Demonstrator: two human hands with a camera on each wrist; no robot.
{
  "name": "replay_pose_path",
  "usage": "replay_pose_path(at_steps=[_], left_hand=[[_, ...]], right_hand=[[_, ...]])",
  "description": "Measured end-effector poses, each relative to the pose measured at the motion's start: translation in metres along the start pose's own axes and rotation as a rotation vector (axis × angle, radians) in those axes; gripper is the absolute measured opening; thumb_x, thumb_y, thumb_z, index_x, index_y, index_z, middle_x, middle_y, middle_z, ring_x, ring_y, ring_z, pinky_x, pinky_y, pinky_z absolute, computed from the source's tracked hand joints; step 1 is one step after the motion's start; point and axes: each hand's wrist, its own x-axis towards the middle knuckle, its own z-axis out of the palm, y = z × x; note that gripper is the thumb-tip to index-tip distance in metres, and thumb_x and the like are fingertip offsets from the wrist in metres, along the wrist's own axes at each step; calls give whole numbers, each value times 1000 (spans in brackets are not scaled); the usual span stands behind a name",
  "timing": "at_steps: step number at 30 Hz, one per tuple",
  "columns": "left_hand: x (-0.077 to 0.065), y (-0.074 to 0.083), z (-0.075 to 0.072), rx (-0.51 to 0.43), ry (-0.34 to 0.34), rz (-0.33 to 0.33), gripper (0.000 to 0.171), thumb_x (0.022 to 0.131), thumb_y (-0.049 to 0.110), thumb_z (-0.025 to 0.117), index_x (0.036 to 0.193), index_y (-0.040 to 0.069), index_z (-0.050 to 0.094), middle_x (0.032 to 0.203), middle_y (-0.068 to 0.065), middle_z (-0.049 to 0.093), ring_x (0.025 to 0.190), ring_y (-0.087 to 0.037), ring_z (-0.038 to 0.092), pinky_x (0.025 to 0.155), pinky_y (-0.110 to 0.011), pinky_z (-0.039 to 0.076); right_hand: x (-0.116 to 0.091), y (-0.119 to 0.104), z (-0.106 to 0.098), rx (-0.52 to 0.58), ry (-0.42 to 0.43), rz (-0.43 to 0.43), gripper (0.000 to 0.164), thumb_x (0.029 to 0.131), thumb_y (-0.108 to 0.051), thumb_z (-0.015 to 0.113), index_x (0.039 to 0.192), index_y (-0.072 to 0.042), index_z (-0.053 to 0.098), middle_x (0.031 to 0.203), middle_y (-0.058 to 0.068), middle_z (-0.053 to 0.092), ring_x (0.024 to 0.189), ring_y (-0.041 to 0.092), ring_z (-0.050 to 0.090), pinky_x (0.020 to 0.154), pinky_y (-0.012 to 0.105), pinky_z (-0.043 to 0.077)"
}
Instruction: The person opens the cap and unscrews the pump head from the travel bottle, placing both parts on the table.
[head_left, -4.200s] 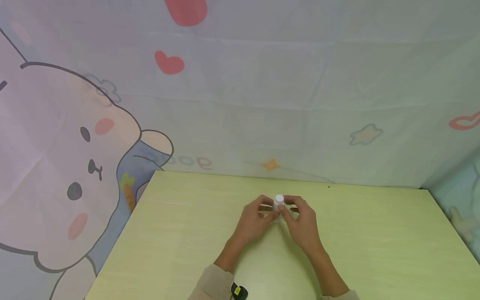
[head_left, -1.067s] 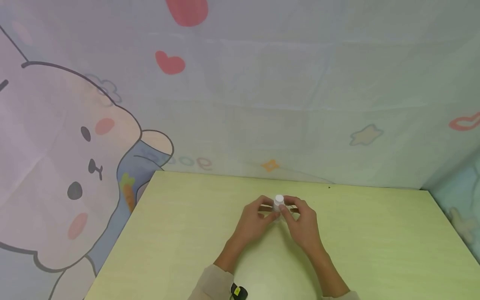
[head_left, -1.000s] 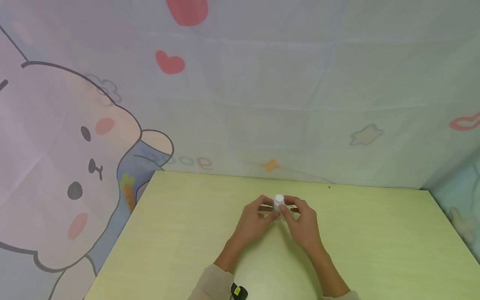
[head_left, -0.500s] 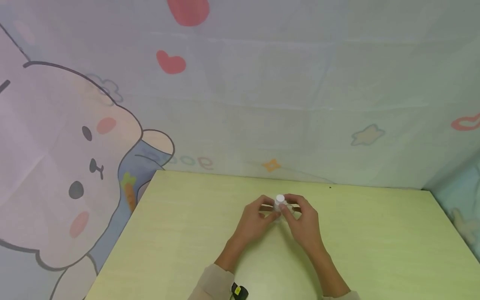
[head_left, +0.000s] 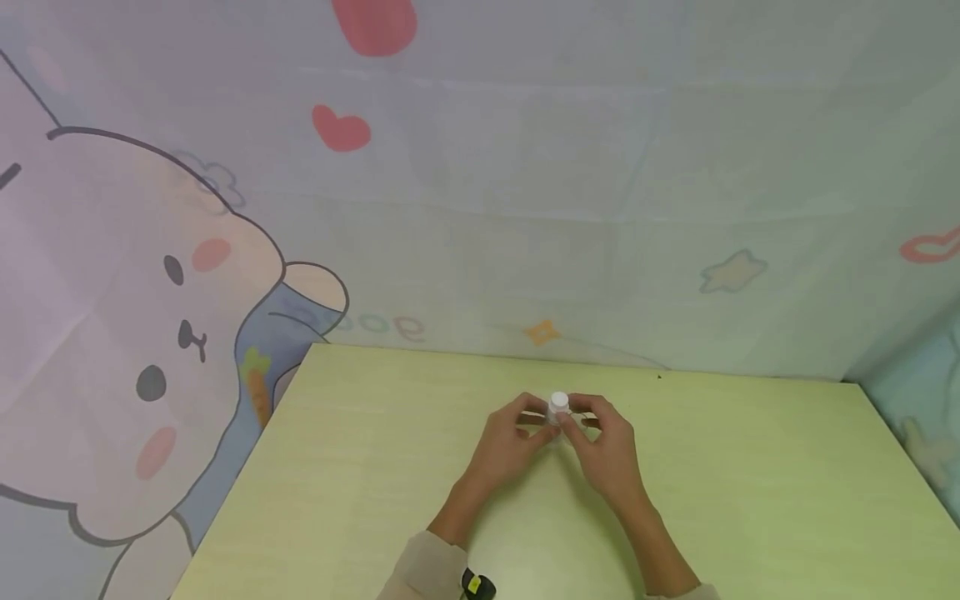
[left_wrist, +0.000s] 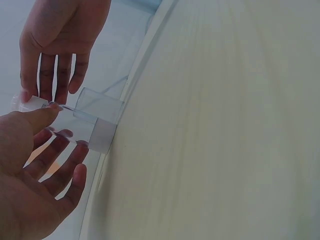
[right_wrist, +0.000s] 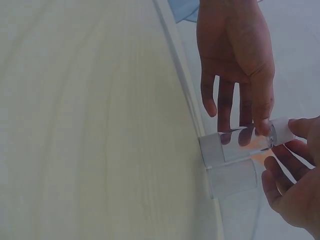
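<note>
From my end: transparent cylindrical plastic-looking bottle (right_wrist: 255,141) stands upright on the pale yellow-green wood-grain table (head_left: 390,467), roughly midway along it and toward the back edge, between the two hands. Its lower section reads milky; contents or label, can't tell. Left hand (head_left: 510,437) is clamped round the bottle body, thumb on the near side, fingers on the far side. Right hand (head_left: 606,442) is up at the round white ribbed cap (head_left: 559,401), thumb and forefinger pinching round it, other fingers loosely bent off to the side. Short clear cylindrical cup (right_wrist: 232,179) stands just beside the bottle on my right, below the right fingers; no hand contact I can make out, and can't confirm whether cup and bottle touch. Progress, my read: bottle steadied and cap gripped, so those parts are done. Cap sits on the neck; how tight, and which way it's being worked, I can't tell from here. Left: whatever turning the cap needs, plus release by both hands, neither let go yet. Cup looks uninvolved for now.
</note>
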Motion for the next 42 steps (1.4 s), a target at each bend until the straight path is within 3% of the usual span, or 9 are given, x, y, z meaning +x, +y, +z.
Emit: replay_pose_path(at_steps=[14, 29, 42], left_hand=[[1, 0, 0, -1, 1, 5, 26, 101, 36, 76, 123, 26, 68, 127, 5, 72, 120, -28, 70, 95, -43, 57], [2, 0, 0, 7, 4, 15, 24, 101, 35, 76, 122, 26, 68, 126, 4, 72, 119, -26, 71, 94, -40, 57], [2, -1, 0, 5, 4, 15, 24, 101, 35, 76, 121, 24, 68, 125, 3, 73, 117, -29, 71, 93, -42, 58]], right_hand=[[2, 1, 1, -33, 9, -57, 26, 100, -12, 76, 124, -3, 74, 116, 9, 76, 112, 32, 69, 92, 55, 58], [2, -1, 1, 35, 43, -46, 24, 100, -15, 77, 122, -7, 73, 118, 8, 74, 113, 26, 68, 93, 54, 56], [1, 3, 1, -30, 18, -54, 25, 99, -9, 76, 123, -3, 73, 117, 9, 75, 113, 29, 69, 91, 54, 58]])
